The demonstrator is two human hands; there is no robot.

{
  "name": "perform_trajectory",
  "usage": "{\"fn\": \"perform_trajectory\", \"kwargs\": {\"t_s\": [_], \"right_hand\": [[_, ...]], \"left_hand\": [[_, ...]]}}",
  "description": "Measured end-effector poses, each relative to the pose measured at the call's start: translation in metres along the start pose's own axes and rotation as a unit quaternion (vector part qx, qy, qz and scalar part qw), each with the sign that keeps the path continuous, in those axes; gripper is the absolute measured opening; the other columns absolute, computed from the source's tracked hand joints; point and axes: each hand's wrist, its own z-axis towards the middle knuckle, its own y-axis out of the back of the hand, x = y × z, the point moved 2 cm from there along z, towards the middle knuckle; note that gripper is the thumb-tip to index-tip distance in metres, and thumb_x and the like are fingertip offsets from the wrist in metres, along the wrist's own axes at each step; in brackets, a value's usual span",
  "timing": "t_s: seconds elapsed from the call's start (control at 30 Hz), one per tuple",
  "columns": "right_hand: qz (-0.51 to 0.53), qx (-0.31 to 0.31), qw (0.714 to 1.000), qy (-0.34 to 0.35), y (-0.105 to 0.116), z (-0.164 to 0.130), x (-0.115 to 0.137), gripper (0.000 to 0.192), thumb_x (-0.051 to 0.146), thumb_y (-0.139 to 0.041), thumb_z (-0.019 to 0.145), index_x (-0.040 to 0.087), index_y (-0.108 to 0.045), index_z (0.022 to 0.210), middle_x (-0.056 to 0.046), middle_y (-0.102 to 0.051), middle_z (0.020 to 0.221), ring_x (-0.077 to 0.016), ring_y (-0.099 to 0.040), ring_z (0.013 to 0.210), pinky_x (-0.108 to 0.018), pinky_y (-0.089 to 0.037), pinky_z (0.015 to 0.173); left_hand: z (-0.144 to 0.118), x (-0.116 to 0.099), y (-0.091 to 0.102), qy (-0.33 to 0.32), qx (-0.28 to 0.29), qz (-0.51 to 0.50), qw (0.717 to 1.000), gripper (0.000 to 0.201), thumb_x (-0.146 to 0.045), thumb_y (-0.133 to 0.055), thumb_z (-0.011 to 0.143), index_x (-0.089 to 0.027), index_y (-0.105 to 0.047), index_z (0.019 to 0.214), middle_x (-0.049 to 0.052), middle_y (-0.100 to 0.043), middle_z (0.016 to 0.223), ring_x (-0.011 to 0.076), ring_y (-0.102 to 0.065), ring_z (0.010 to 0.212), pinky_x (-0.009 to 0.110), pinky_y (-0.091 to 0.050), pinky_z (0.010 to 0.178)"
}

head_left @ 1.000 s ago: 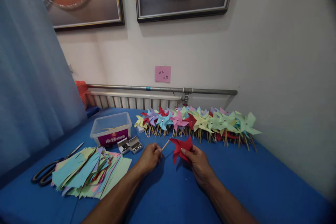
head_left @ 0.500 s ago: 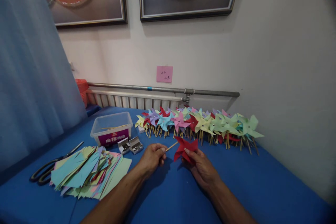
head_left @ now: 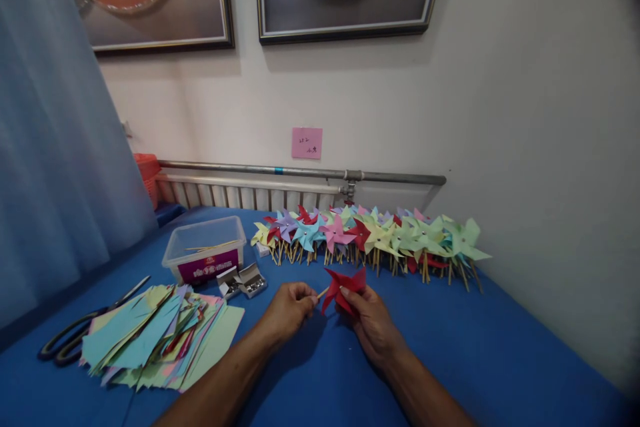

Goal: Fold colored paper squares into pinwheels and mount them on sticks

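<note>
Between the thumb and fingers of my right hand (head_left: pixel 369 317) is a red paper pinwheel (head_left: pixel 353 281), its folded blades facing up and toward me. My left hand (head_left: pixel 290 310) pinches a thin wooden stick (head_left: pixel 323 293), whose far end reaches the pinwheel's left side. Whether the stick is fastened to the pinwheel is hidden behind the blades. Beyond my hands, finished pinwheels (head_left: pixel 380 237) in many colours lie in a long row on their sticks. Two small open boxes of metal pins (head_left: pixel 253 282) rest left of my left hand.
On the blue table (head_left: pixel 480 360), a clear plastic tub (head_left: pixel 200 240) holds several sticks. A pile of cut coloured paper (head_left: pixel 160 340) lies at the left, with black-handled scissors (head_left: pixel 75 337) beside it. Behind the table run a radiator (head_left: pixel 250 193) and a metal pipe (head_left: pixel 400 178).
The stick and the pinwheel have come closer together, and less of the stick shows between my hands. The whole view has shifted slightly.
</note>
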Motion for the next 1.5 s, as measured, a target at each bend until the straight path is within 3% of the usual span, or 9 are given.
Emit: {"fn": "perform_trajectory", "kwargs": {"t_s": [0.57,1.1,1.5], "right_hand": [[0.007,-0.015,1.000,-0.007,-0.001,-0.002,0.000,0.040,0.035,-0.095,0.050,0.019,-0.071,0.077,0.001,-0.070,0.070,-0.0121,-0.060,0.061,-0.025,-0.050,0.060],[0.008,-0.023,0.999,0.023,-0.003,-0.003,0.003,0.029,0.030,-0.090,0.056,0.019,-0.067,0.068,0.002,-0.067,0.064,-0.0133,-0.057,0.059,-0.026,-0.045,0.059],[0.024,-0.027,0.999,-0.001,0.000,-0.002,0.000,0.036,0.032,-0.094,0.051,0.019,-0.069,0.073,0.002,-0.069,0.068,-0.0130,-0.060,0.061,-0.028,-0.049,0.063]], "left_hand": [[-0.002,0.005,-0.004,-0.021,0.030,0.017,0.999,0.021,-0.035,-0.068,0.071,-0.018,-0.056,0.068,-0.006,-0.047,0.051,0.0070,-0.034,0.044,0.023,-0.024,0.046],[-0.003,0.009,-0.010,-0.040,0.027,0.035,0.998,0.021,-0.036,-0.065,0.073,-0.017,-0.058,0.070,-0.005,-0.049,0.054,0.0069,-0.036,0.046,0.023,-0.024,0.046],[-0.005,0.007,-0.010,-0.053,0.007,0.051,0.997,0.021,-0.036,-0.063,0.073,-0.017,-0.057,0.069,-0.005,-0.046,0.054,0.0079,-0.034,0.048,0.023,-0.024,0.048]]}}
